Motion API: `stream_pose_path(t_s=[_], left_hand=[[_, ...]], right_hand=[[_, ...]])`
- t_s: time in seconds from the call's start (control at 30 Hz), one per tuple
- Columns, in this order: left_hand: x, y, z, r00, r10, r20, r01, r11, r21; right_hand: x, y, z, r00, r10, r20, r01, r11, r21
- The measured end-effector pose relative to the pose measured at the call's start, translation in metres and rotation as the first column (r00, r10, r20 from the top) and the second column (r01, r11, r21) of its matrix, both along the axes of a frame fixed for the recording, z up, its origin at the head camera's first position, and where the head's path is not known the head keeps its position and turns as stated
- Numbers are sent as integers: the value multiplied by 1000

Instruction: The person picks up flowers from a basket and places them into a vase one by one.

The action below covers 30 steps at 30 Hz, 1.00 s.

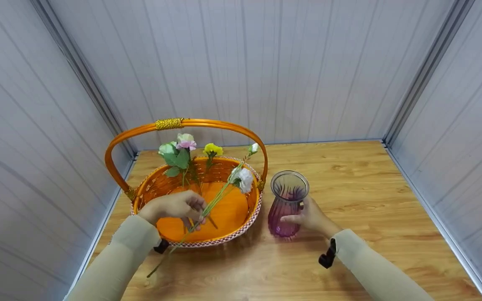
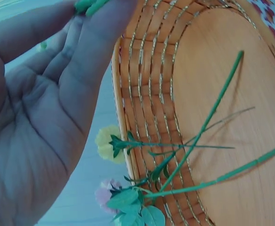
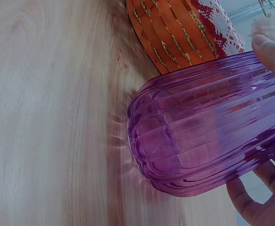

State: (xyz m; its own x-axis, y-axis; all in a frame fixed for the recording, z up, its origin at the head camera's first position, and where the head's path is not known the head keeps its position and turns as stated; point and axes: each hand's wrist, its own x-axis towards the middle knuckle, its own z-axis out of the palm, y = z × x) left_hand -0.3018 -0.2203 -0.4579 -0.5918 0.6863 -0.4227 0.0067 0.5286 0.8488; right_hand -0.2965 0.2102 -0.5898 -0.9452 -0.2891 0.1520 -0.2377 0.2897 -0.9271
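My left hand [image 1: 174, 207] pinched the green stem of a white artificial flower [image 1: 244, 179] over the orange woven basket with the arched handle [image 1: 249, 217], stem end hanging past the near rim. My right hand [image 1: 310, 217] wrapped around the purple ribbed glass vase [image 1: 286, 205], upright on the wooden surface [image 1: 370, 188], just beside the basket. Pink, yellow and white flowers [image 1: 186, 144] leaned on the basket's far wall.

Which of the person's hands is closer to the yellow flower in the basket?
Left. The left hand pinches a white flower's stem over the basket, just below the yellow flower. The right hand grips the purple vase outside.
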Motion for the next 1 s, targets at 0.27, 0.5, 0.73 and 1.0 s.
stream_pose_path(t_s=[0.27,0.5,0.73,1.0], left_hand=[[4,-10,-8,995,-58,85,58,998,0],[6,-15,-10,986,-139,97,135,990,42],[6,-14,-6,977,-189,102,180,980,87],[3,2,4,975,-220,17,214,962,168]], right_hand=[[0,0,0,1000,-3,7,3,1000,14],[-1,0,-1,1000,7,-4,-7,1000,1],[-1,0,-1,1000,15,0,-15,1000,-17],[-1,1,0,1000,0,4,0,1000,14]])
